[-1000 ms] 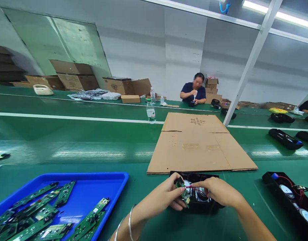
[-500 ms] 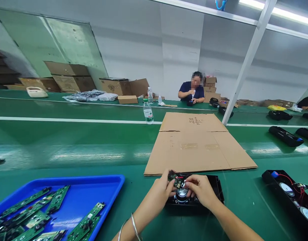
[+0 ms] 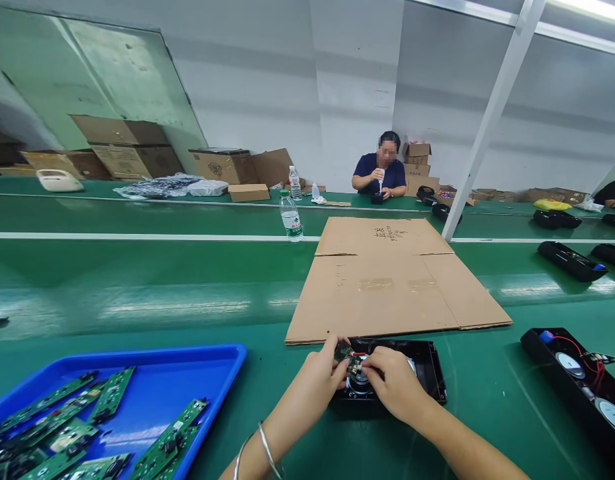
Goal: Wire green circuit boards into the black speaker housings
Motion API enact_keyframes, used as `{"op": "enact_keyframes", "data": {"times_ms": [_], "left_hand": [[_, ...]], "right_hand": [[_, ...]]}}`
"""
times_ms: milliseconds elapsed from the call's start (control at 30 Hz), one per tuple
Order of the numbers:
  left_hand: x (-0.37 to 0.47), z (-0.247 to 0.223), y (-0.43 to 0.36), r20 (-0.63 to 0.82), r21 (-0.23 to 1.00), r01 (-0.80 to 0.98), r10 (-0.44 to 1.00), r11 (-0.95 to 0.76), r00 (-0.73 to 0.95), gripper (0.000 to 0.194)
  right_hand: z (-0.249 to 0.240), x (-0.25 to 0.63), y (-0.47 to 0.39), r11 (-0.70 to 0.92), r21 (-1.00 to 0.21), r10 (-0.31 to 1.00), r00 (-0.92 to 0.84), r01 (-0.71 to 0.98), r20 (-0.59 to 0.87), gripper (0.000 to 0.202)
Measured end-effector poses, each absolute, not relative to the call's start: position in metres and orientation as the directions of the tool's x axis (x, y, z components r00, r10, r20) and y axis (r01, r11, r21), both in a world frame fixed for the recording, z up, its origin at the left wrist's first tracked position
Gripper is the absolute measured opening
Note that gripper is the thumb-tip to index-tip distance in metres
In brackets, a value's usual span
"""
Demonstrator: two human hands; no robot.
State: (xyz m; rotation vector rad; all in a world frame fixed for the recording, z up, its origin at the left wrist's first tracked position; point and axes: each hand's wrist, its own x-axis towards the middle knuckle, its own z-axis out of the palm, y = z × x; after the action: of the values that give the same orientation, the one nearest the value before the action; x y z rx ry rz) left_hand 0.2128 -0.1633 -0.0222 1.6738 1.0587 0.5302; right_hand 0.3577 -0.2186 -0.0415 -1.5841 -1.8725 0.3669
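My left hand (image 3: 332, 367) grips a small green circuit board (image 3: 351, 360) between thumb and fingers, just above a black speaker housing (image 3: 430, 370). My right hand (image 3: 387, 377) pinches at the board's right edge; the small part between its fingertips is too hidden to name. A red wire (image 3: 359, 354) shows beside the board. Under the hands, a round silver speaker (image 3: 358, 385) sits in the housing, partly covered by my fingers.
A blue tray (image 3: 187, 353) with several green circuit boards stands at the left. Flattened cardboard (image 3: 387, 293) lies ahead. Another black housing (image 3: 532, 353) with speakers and wires is at the right. A water bottle (image 3: 291, 219) stands farther back. A person (image 3: 380, 173) sits across.
My right fingertips have shifted slightly left along the board's edge. The view has tilted and moved slightly; the board remains in my left hand over the housing.
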Motion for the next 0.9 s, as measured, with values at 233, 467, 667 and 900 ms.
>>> {"op": "enact_keyframes", "data": {"times_ms": [233, 467, 667, 900], "left_hand": [[0.211, -0.023, -0.166, -0.133, 0.886, 0.448, 0.861, -0.119, 0.491, 0.022], [0.213, -0.03, -0.163, -0.076, 0.892, 0.429, 0.887, -0.143, 0.455, 0.023], [0.212, -0.023, -0.164, -0.042, 0.868, 0.447, 0.868, -0.214, 0.495, 0.018], [0.212, -0.003, -0.172, -0.05, 0.8, 0.519, 0.828, -0.301, 0.558, 0.018]], "right_hand": [[-0.045, 0.356, -0.219, 0.216, -0.426, 0.949, -0.086, 0.879, 0.304, 0.014], [-0.057, 0.356, -0.217, 0.305, -0.15, 0.869, -0.21, 0.94, 0.447, 0.015], [-0.051, 0.357, -0.217, 0.306, -0.273, 0.907, -0.191, 0.912, 0.376, 0.017], [-0.043, 0.356, -0.219, 0.252, -0.405, 0.944, -0.132, 0.879, 0.302, 0.019]]}}
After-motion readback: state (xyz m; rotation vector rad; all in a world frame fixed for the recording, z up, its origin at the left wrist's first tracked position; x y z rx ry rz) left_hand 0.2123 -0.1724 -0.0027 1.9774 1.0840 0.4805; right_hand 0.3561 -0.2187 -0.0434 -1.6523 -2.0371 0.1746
